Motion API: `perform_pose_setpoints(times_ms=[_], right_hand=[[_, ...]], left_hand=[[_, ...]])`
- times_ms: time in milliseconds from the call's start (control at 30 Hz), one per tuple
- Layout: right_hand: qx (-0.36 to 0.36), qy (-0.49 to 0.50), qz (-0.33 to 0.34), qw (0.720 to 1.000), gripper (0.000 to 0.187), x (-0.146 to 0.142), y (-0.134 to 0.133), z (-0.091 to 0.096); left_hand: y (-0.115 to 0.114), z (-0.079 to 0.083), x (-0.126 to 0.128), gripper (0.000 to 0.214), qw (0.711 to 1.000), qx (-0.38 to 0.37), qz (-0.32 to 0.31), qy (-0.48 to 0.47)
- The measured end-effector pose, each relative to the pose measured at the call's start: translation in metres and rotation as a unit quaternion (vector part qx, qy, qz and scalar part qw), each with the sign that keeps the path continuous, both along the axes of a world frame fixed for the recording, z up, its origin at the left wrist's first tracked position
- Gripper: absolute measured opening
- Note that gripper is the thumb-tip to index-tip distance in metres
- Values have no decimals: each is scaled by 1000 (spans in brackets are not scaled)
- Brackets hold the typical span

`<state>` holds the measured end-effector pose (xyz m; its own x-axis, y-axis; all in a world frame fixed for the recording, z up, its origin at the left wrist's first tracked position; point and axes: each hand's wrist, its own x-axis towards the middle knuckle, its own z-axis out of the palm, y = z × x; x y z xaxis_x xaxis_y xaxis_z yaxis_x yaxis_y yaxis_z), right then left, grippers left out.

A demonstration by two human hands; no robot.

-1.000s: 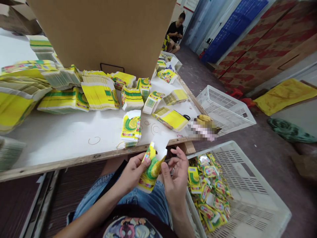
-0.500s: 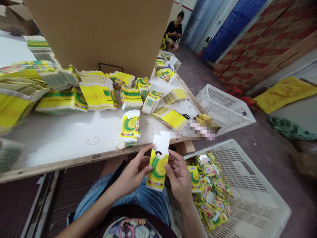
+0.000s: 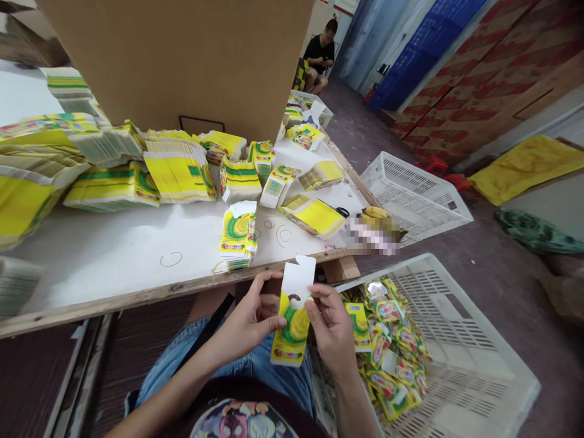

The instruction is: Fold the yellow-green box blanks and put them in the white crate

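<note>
Between my hands, above my lap, is a yellow and green carton [image 3: 292, 333] with its white top flap standing up. My left hand [image 3: 255, 310] grips its left edge, thumb on the front. My right hand [image 3: 329, 322] holds the right edge, fingers curled near the opening. Just beyond, at the table's front edge, stands a small stack of flat cartons [image 3: 238, 231] of the same print. To the right, a white plastic crate [image 3: 469, 340] holds many small yellow-green packets [image 3: 395, 353]; one carton lies against its near side.
Bundles of flat cartons [image 3: 180, 170] line the white table [image 3: 123, 255] before a large cardboard box [image 3: 177, 67]. Bananas [image 3: 376, 214] lie at the table's right corner. Another white crate [image 3: 413, 188] stands on the floor. A person [image 3: 320, 55] sits in the background.
The carton has dropped slightly lower in my hands. My right fingers have shifted toward the carton's opening, and my left thumb lies a little further onto the front.
</note>
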<state>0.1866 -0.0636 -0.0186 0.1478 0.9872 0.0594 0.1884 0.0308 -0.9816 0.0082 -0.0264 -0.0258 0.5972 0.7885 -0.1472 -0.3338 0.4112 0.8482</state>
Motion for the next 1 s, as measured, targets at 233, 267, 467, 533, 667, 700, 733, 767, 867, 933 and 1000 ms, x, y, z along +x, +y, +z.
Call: perform_pose_setpoints(times_ms=[233,267,467,533,667,700,733,767,867,933,1000], right_hand=[[68,-111,25,991,34,15,1,8],[65,-115,30,991,37,17,1,10],[-82,-87,40,992,35,12,2,9],[-84,-86,31,992,31,9,3,4],[-75,-98,28,992,32,6,2,-1],[-71,-103,29,992,33,6,1,-1],[-64,-110,26,991,32,5,1,-1],[-52,-121,19,991,30,4,0,-1],[-16,-133,1,991,25,6,-1,2],[-15,-144,-25,989,24,17,-3,7],[-3,-210,-114,971,24,37,-7,13]], left_hand=[[0,-3,0,42,995,67,26,74],[-1,-4,1,39,991,85,37,93],[-4,-4,4,43,979,127,41,157],[-5,-2,4,45,983,115,29,140],[-1,-1,5,45,993,57,46,95],[-1,-1,6,46,994,40,48,88],[-1,-1,6,47,995,28,49,85],[-1,-1,8,47,995,23,47,85],[-4,2,10,47,994,51,18,94],[-3,7,8,43,985,119,25,120],[4,11,0,40,949,213,123,197]])
